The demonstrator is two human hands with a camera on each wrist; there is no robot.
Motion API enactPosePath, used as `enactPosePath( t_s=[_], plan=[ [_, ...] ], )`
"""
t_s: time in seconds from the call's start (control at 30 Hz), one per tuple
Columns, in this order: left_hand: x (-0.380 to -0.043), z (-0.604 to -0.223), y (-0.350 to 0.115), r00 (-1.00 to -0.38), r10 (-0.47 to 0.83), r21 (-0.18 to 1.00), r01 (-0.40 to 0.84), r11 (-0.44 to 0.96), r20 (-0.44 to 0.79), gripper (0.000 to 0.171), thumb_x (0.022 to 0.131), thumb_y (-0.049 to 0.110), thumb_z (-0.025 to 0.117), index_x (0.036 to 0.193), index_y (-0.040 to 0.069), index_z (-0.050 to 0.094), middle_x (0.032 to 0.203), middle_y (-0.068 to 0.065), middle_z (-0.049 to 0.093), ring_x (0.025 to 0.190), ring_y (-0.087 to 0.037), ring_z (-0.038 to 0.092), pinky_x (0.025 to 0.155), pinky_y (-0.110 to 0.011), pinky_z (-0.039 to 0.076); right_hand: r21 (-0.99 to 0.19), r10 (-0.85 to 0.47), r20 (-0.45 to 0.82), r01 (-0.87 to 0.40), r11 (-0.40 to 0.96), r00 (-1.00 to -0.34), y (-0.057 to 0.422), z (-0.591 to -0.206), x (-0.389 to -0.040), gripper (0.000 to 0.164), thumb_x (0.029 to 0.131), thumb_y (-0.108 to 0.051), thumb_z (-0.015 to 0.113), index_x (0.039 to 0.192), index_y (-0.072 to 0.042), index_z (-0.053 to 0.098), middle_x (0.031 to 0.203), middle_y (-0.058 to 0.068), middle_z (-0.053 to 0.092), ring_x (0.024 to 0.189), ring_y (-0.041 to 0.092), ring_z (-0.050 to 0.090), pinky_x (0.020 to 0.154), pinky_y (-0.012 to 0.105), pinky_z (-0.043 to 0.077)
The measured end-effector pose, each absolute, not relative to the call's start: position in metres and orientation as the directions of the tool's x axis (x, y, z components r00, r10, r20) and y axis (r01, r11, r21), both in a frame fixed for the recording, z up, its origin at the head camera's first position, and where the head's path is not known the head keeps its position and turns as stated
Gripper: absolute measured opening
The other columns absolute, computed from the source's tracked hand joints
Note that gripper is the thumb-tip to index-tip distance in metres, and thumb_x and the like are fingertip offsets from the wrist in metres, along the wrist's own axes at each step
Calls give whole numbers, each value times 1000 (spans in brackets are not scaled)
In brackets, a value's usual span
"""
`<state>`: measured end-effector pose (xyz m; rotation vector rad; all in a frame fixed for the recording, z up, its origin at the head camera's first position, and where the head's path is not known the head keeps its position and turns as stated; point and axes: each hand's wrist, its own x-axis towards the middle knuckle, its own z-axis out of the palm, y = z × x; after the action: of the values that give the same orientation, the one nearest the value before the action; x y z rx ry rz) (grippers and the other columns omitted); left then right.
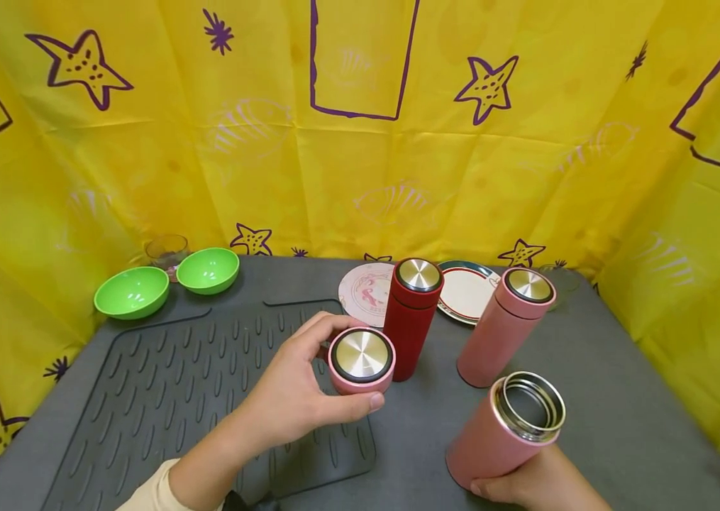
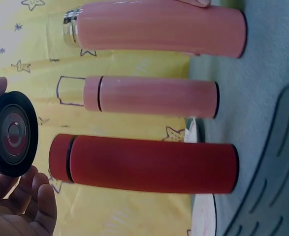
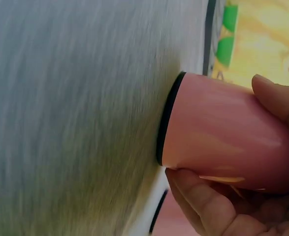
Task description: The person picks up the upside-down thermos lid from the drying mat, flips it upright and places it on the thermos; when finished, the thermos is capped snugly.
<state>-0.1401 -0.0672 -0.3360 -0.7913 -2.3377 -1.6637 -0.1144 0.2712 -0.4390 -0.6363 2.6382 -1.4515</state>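
Observation:
Between thumb and fingers, my left hand [image 1: 296, 387] holds a pink thermos lid [image 1: 362, 358] with a silver top, raised above the drying mat. Its dark underside shows in the left wrist view. My right hand [image 1: 535, 482] grips the lower part of an open pink thermos [image 1: 494, 440], whose steel mouth faces up. In the right wrist view, that thermos body [image 3: 228, 132] has its black base at the grey tabletop. Just beyond the lid stands a red thermos [image 1: 412, 326] with its lid on. A second pink thermos [image 1: 503, 330], also lidded, stands behind the open one.
A dark ridged drying mat [image 1: 206, 383] covers the left of the grey table. Two green bowls [image 1: 133, 292] and a clear glass [image 1: 167, 250] are at the back left. A pink plate [image 1: 366, 292] and a white plate [image 1: 467, 291] lie behind the thermoses. Yellow curtains [image 1: 360, 163] enclose the table.

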Motion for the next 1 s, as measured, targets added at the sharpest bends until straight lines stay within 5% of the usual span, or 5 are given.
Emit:
enactPosePath(
  t_s=[0.2, 0.57, 0.83, 1.0],
  plan=[
    [-137, -330, -53, -814, 357, 815, 545, 196, 458, 60, 70, 29, 89, 121, 27, 59, 110, 8, 59, 100, -14, 55, 79, -32, 49, -865, -423, 159, -333, 376, -892, 246, -441, -106, 59, 65, -11, 92, 113, -2, 58, 97, -5, 67, 84, 12, 62, 74, 27, 51],
    [-134, -316, -22, -731, 422, 774, 625, 101, 536, 61, 70, 26, 89, 125, 26, 60, 113, 12, 60, 101, -13, 55, 80, -31, 50, -917, -474, 139, -294, 271, -870, 213, -433, -112, 68, 72, -16, 88, 129, -14, 52, 115, 1, 65, 98, 17, 61, 88, 27, 50],
    [-129, -314, -4, -718, 452, 784, 617, 62, 529, 62, 69, 24, 90, 124, 28, 61, 113, 14, 58, 106, -11, 53, 83, -29, 52, -953, -470, 4, -145, 265, -883, 207, -431, -112, 72, 72, -17, 85, 132, -5, 47, 116, 5, 64, 97, 19, 61, 86, 26, 49],
    [-126, -316, 5, -696, 466, 738, 663, 125, 546, 60, 68, 31, 90, 121, 29, 62, 113, 19, 58, 105, -5, 49, 85, -25, 48, -949, -452, 50, -183, 256, -891, 206, -436, -108, 69, 73, -17, 86, 129, -4, 48, 110, 3, 65, 93, 16, 62, 83, 27, 51]
  ],
)
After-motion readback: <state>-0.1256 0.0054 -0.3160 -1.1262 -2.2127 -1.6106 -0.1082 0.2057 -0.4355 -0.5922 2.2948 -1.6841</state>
